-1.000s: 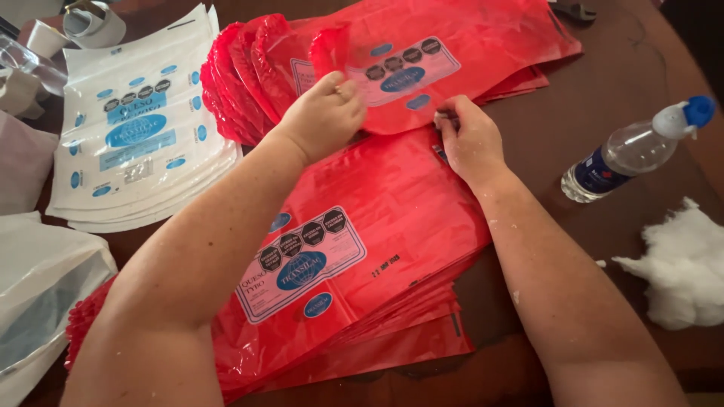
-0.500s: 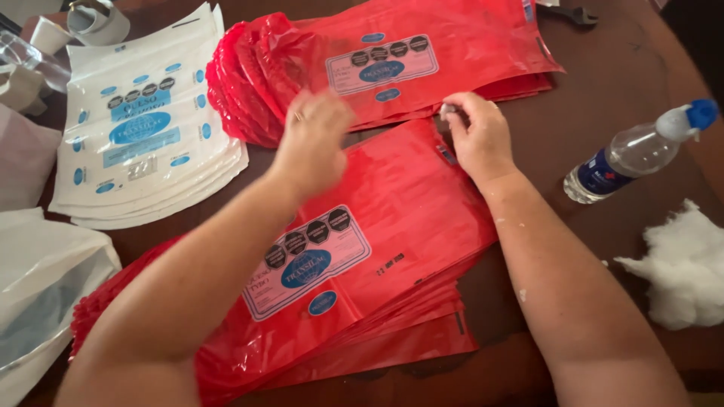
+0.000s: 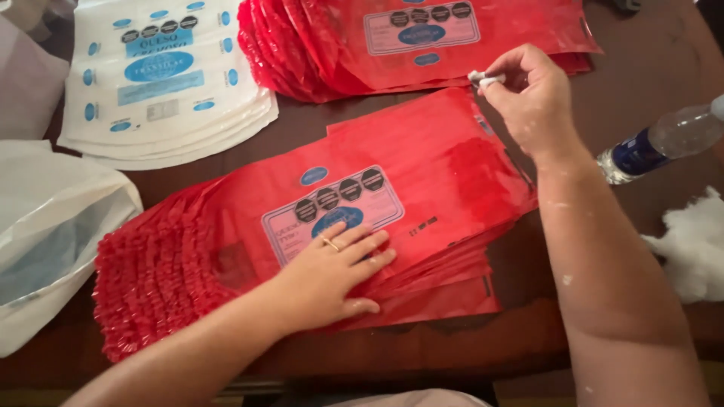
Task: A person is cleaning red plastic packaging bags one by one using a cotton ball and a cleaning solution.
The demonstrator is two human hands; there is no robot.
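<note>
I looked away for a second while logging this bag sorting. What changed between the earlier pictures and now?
The left hand came down from the far stack of red plastic bags and now lies flat on the near stack of red plastic bags. The right hand lifted slightly and pinches a small white piece. The white plastic bags, clear water bottle and white cotton wad stayed put.

Bare forearms, no sleeves; a gold ring (image 3: 330,243) on the left hand (image 3: 332,275).
</note>
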